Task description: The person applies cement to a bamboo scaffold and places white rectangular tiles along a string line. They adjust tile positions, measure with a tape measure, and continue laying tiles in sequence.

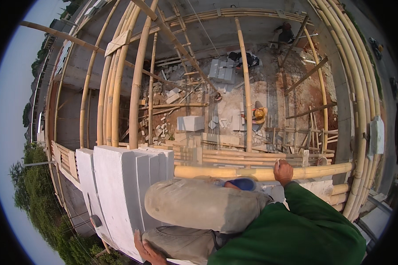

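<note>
My right hand [283, 171] is closed round a thick horizontal bamboo pole [225, 171] in front of me. At the lower left, my left hand [149, 251] lies against the near edge of a large white block [115, 194], its fingers stretched out and its palm partly hidden. Several white blocks stand upright side by side there, next to my bent knees. A small dark grey object [96, 221] rests on the outer block; its kind is unclear. My foot in a blue shoe [244, 183] shows behind the pole.
Upright bamboo poles [139, 84] rise ahead on the left. Far below, a person with a yellow helmet [258, 115] is among rubble and white block stacks [191, 123]; another person [285, 33] is farther back. Trees [44, 194] lie left, a road [380, 70] right.
</note>
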Motion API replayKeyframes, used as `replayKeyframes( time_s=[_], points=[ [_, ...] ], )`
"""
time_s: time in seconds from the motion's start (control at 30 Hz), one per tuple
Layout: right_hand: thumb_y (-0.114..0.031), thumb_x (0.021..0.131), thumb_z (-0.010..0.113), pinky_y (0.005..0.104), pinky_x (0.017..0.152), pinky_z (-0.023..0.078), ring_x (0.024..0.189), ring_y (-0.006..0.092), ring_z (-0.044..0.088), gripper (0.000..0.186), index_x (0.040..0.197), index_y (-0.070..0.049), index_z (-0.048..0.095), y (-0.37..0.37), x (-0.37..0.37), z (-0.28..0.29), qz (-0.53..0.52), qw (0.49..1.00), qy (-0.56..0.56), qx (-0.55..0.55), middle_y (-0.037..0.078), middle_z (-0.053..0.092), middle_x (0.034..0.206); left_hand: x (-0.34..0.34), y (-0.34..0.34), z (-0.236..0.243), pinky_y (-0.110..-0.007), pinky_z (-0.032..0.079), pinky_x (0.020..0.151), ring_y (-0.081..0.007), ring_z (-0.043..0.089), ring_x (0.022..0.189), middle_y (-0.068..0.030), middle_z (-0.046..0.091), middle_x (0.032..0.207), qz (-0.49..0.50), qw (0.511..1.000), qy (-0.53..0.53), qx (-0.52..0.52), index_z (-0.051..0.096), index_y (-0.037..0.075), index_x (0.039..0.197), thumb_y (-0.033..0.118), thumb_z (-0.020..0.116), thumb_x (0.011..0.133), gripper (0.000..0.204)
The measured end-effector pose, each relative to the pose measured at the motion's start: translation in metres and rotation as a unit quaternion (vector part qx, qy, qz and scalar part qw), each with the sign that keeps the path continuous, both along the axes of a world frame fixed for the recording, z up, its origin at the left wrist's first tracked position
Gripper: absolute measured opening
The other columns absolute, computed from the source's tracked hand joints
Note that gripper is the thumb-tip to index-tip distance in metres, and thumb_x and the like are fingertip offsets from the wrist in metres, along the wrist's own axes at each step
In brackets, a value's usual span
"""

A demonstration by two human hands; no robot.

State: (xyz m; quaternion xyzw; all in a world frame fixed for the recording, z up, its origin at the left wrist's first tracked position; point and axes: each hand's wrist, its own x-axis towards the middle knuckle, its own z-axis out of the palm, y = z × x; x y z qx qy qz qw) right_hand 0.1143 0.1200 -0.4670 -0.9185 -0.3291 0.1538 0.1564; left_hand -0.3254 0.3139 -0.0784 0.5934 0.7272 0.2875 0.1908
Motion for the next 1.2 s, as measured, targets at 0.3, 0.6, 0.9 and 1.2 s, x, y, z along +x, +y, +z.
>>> replayKeyframes(
  time_s=[0.3, 0.6, 0.9, 1.2],
  points=[
    [-0.030, 0.104, 0.053, 0.0555, 0.075, 0.053, 0.081, 0.0451, 0.068, 0.035, 0.087, -0.004, 0.068, 0.000, 0.000, 0.002, -0.015, 0.999, 0.014, -0.025, 0.022, 0.070, 0.089, -0.026, -0.033, 0.008, -0.046, 0.050, 0.106, -0.0308, 0.060, 0.130, -0.0190, 0.065, 0.138, 0.098, 0.995, -0.006, -0.015, 0.068, 0.001, 0.137, 0.028, 0.067, 0.105, 0.042],
    [-0.029, 0.099, 0.060, 0.0557, 0.073, 0.054, 0.079, 0.0434, 0.069, 0.028, 0.086, -0.005, 0.069, -0.001, 0.001, 0.001, -0.007, 1.000, 0.014, 0.011, 0.020, 0.070, 0.086, -0.070, 0.096, 0.100, -0.042, 0.056, 0.098, -0.0278, 0.067, 0.120, -0.0175, 0.072, 0.127, -0.030, 0.998, 0.050, 0.006, 0.073, 0.000, 0.130, 0.024, 0.072, 0.103, 0.036],
    [-0.033, 0.101, 0.058, 0.0558, 0.076, 0.055, 0.083, 0.0455, 0.071, 0.033, 0.092, -0.004, 0.072, -0.001, -0.002, 0.006, -0.036, 0.999, 0.010, -0.001, 0.023, 0.073, 0.091, -0.157, 0.364, 0.010, -0.048, 0.042, 0.116, -0.0379, 0.052, 0.142, -0.0271, 0.053, 0.153, -0.124, 0.968, 0.209, 0.060, 0.050, -0.002, 0.154, 0.038, 0.061, 0.109, 0.061],
    [-0.039, 0.104, 0.049, 0.0591, 0.083, 0.051, 0.093, 0.0517, 0.068, 0.046, 0.100, 0.001, 0.072, 0.000, 0.004, -0.002, -0.011, 0.997, -0.021, -0.073, 0.031, 0.072, 0.095, -0.181, 0.385, -0.054, -0.051, 0.035, 0.121, -0.0378, 0.046, 0.147, -0.0209, 0.051, 0.157, 0.028, 0.964, 0.260, 0.055, 0.057, 0.008, 0.150, 0.063, 0.047, 0.102, 0.074]
  ],
)
